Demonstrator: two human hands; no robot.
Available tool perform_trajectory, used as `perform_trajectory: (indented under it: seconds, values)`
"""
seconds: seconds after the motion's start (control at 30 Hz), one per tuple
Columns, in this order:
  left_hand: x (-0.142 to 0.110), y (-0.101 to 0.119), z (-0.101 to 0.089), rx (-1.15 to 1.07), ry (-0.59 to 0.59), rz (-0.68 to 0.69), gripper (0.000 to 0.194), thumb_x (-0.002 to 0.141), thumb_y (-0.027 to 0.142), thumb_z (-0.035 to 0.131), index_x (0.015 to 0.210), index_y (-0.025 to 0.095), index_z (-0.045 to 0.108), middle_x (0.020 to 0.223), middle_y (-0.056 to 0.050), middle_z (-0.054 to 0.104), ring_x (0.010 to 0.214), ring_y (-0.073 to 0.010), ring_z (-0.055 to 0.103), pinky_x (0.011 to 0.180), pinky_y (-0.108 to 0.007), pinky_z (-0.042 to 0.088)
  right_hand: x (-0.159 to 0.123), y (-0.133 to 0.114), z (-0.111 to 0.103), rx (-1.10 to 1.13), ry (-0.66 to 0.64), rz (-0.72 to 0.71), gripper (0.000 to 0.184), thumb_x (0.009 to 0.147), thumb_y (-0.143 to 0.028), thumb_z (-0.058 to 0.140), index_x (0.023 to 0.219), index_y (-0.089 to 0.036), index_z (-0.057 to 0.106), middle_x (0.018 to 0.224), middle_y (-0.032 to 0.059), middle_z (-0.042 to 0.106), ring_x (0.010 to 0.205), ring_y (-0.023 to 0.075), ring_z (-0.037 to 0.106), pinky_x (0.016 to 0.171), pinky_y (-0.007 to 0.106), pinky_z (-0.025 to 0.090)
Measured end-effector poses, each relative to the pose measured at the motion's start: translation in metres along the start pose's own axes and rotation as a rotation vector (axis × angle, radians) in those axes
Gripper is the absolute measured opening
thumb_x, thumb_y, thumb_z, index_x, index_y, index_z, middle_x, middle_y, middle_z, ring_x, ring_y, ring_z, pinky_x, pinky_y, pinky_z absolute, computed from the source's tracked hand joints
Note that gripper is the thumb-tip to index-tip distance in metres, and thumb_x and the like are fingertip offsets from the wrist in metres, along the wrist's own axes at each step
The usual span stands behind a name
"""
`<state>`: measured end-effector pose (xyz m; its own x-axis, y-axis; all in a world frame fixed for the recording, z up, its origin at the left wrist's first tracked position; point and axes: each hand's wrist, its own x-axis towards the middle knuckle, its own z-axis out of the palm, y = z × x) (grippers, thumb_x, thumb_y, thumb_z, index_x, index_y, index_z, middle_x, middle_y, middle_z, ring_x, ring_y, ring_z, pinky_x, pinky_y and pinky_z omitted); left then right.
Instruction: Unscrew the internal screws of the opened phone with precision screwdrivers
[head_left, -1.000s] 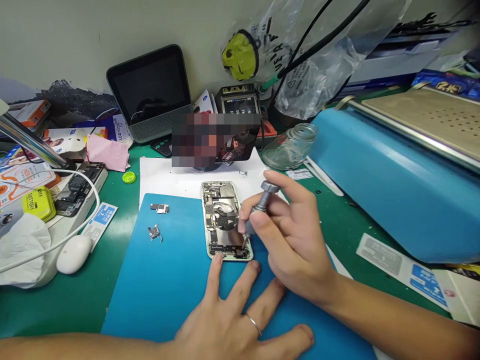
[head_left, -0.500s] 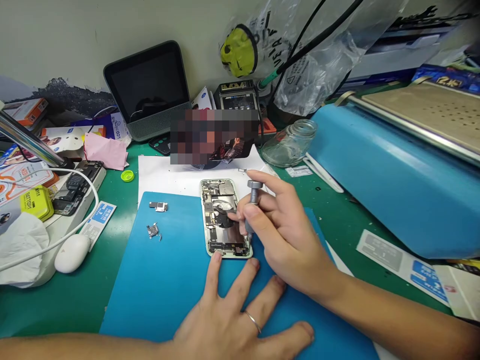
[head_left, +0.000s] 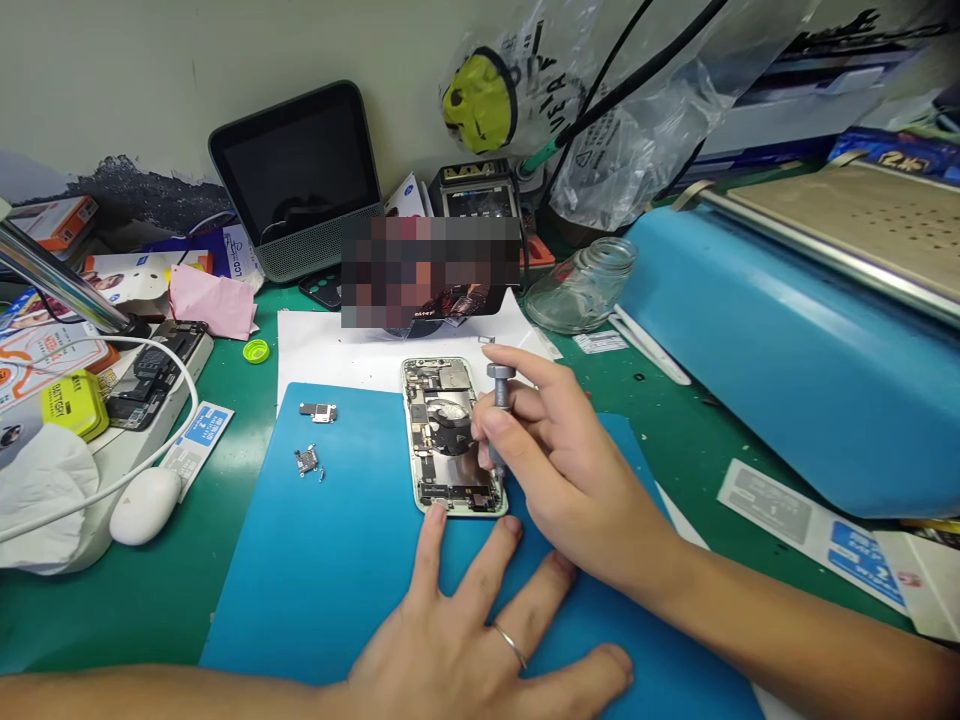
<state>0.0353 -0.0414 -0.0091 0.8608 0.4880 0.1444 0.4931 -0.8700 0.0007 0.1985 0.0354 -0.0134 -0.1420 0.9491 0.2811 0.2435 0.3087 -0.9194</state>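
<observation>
An opened phone (head_left: 447, 436) with its insides showing lies on a blue work mat (head_left: 330, 560). My right hand (head_left: 559, 470) pinches a small grey screwdriver (head_left: 499, 400), held nearly upright with its tip at the phone's lower right edge. My left hand (head_left: 465, 640) lies flat on the mat with fingers spread; a ring is on one finger. Its fingertips touch the phone's near end. Two small loose phone parts (head_left: 318, 411) (head_left: 307, 461) rest on the mat to the left.
A white sheet (head_left: 330, 350) lies behind the mat on a green table. A big blue machine (head_left: 787, 350) fills the right side. A glass jar (head_left: 581, 288), a dark tablet (head_left: 300, 180), a white mouse (head_left: 144, 506) and another opened phone (head_left: 154, 372) stand around.
The screwdriver has swung from a slant to nearly upright, its cap moving left over the phone. My left hand has stayed flat at the phone's near end.
</observation>
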Motion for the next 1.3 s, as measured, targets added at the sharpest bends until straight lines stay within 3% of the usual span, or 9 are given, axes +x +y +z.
perform_trajectory:
  seconds: [0.53,0.73,0.9,1.0,1.13,1.3]
  values:
    - [-0.003,0.005,0.007,0.034,0.025,-0.051,0.042,0.110,0.044,0.033,0.147,0.047,0.051,0.158,-0.001,0.047,0.140,-0.0323,0.046,0.102,-0.061,0.052,-0.004,0.005,0.000,-0.050,-0.037,-0.034,0.043,0.106,-0.032,0.048,0.149,-0.034,0.041,0.095,0.0031,0.063,0.070,0.0152,0.065,0.063,0.032,0.061]
    - [-0.002,0.004,0.004,0.011,0.001,-0.038,0.043,0.109,0.044,0.033,0.148,0.044,0.051,0.156,-0.005,0.048,0.140,-0.0340,0.045,0.102,-0.063,0.051,-0.010,-0.002,-0.001,-0.093,0.118,-0.294,0.055,0.098,-0.018,0.062,0.146,-0.038,0.045,0.109,0.0057,0.067,0.088,0.0207,0.069,0.074,0.040,0.063]
    - [-0.001,0.004,0.001,-0.058,-0.086,-0.012,0.046,0.107,0.044,0.035,0.151,0.039,0.047,0.155,-0.010,0.046,0.144,-0.0395,0.039,0.103,-0.070,0.048,-0.012,-0.001,-0.001,-0.074,0.053,-0.394,0.067,0.094,-0.011,0.066,0.148,-0.042,0.042,0.107,0.0023,0.071,0.090,0.0214,0.072,0.071,0.039,0.064]
    - [-0.001,0.002,-0.001,-0.098,-0.131,0.003,0.051,0.104,0.046,0.041,0.154,0.037,0.042,0.158,-0.011,0.043,0.148,-0.0417,0.033,0.104,-0.072,0.045,-0.010,0.000,-0.002,-0.053,0.044,-0.452,0.067,0.093,-0.011,0.068,0.150,-0.037,0.043,0.104,0.0023,0.072,0.090,0.0200,0.074,0.070,0.034,0.066]
    - [-0.001,0.001,-0.004,-0.132,-0.163,-0.001,0.053,0.102,0.046,0.044,0.154,0.036,0.041,0.162,-0.012,0.037,0.150,-0.0411,0.028,0.106,-0.073,0.043,-0.006,-0.002,-0.003,-0.005,0.057,-0.558,0.066,0.091,-0.010,0.070,0.149,-0.029,0.046,0.101,0.0029,0.071,0.084,0.0162,0.075,0.070,0.028,0.067]
    - [-0.001,0.003,-0.002,-0.161,-0.167,-0.014,0.054,0.102,0.054,0.044,0.153,0.037,0.041,0.165,-0.012,0.031,0.151,-0.0405,0.025,0.106,-0.075,0.041,-0.004,-0.005,-0.002,0.030,0.084,-0.607,0.069,0.089,-0.006,0.070,0.150,-0.030,0.048,0.110,0.0054,0.072,0.087,0.0174,0.076,0.074,0.029,0.069]
